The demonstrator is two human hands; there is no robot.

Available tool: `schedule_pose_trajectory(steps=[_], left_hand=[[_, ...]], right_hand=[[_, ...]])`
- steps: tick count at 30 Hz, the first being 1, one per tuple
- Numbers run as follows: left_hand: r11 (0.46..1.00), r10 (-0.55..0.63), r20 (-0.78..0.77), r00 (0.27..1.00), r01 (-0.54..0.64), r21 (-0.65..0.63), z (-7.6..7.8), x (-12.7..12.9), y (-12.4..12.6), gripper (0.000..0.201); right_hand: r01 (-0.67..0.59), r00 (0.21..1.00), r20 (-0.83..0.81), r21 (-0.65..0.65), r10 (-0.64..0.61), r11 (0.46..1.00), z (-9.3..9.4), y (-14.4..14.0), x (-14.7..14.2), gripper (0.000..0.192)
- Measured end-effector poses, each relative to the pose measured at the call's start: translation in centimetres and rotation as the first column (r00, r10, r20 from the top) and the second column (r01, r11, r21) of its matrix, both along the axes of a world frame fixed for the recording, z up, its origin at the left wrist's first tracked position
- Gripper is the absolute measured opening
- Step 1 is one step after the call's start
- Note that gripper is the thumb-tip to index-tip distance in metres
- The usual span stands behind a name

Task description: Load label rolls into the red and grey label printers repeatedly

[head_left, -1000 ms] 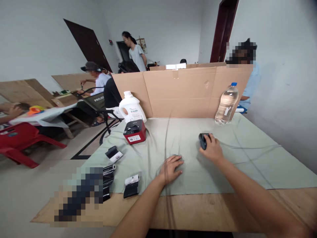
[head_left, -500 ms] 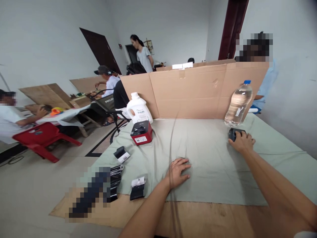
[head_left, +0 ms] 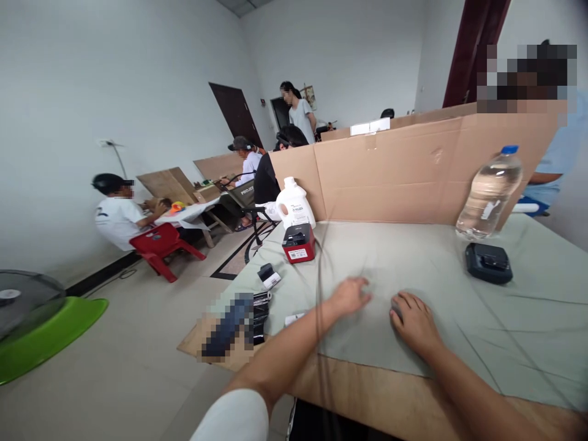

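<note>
My left hand (head_left: 351, 297) hovers just over the green cloth (head_left: 390, 251), slightly blurred, its fingers apart and holding nothing. To its right, my right hand (head_left: 416, 320) rests on the cloth with fingers spread and loosely bent; a dark patch beside the thumb looks like shadow. Further right lies a black boxy device (head_left: 488, 263), which neither hand touches. A red and black box-shaped device (head_left: 298, 244) with a white label stands left of my hands. Near the left edge are a small white-and-black roll (head_left: 269, 277), glossy black strips (head_left: 260, 317) and another roll (head_left: 294, 319), partly behind my left arm.
A cardboard partition (head_left: 390, 171) borders the back of the table. Before it stand a white jug (head_left: 296, 205) and a clear bottle (head_left: 489, 196) with a blue cap. Several people sit or stand beyond. A red chair (head_left: 160, 245) and a green-rimmed fan (head_left: 50, 334) are at left.
My right hand has let go of the black device and moved left and nearer to me. My left hand has lifted slightly. The view has swung left.
</note>
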State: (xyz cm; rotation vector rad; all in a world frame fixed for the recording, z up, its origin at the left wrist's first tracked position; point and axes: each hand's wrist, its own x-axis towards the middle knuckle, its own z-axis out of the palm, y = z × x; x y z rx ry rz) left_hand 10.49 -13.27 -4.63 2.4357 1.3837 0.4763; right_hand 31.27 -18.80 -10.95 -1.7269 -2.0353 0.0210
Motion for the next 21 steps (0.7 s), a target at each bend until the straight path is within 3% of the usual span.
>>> schedule_pose_trajectory(steps=[2, 5, 8, 10, 13, 16, 21], left_hand=[[0.96, 0.228, -0.051, 0.972, -0.216, 0.175, 2.8, -2.6, 3.6, 0.045], [0.808, 0.531, -0.055, 0.846, -0.485, 0.334, 7.1, -7.6, 8.6, 0.057], [0.64, 0.761, -0.064, 0.646, -0.732, 0.233, 9.4, -11.7, 12.0, 0.063], [0.55, 0.834, -0.113, 0.54, -0.83, 0.093, 9.4, -13.1, 13.0, 0.074], [0.479, 0.866, -0.151, 0.476, -0.878, -0.022, 7.9, -13.4, 13.5, 0.091], [0.43, 0.898, -0.104, 0.429, -0.903, -0.005, 5.8, -12.6, 13.2, 0.098], [0.373, 0.925, 0.033, 0.38, -0.92, 0.123, 4.3, -11.3, 12.1, 0.078]], right_hand=[[-0.031, 0.999, -0.017, 0.008, 0.032, 0.999, -0.1, -0.5, -0.2, 0.036], [-0.029, 0.999, -0.036, 0.001, 0.029, 1.0, 0.3, -0.4, 0.0, 0.034], [-0.024, 0.999, -0.043, 0.001, 0.024, 1.0, 0.5, -0.2, 0.0, 0.033], [-0.023, 0.998, -0.05, -0.001, 0.023, 1.0, 0.6, -0.1, 0.0, 0.032], [-0.027, 0.998, -0.057, -0.005, 0.026, 1.0, 0.7, -0.2, -0.1, 0.031], [-0.024, 0.998, -0.056, -0.015, 0.023, 1.0, 1.0, -0.3, -0.1, 0.03], [-0.02, 0.997, -0.069, -0.027, 0.019, 0.999, 1.3, -0.3, -0.1, 0.029]])
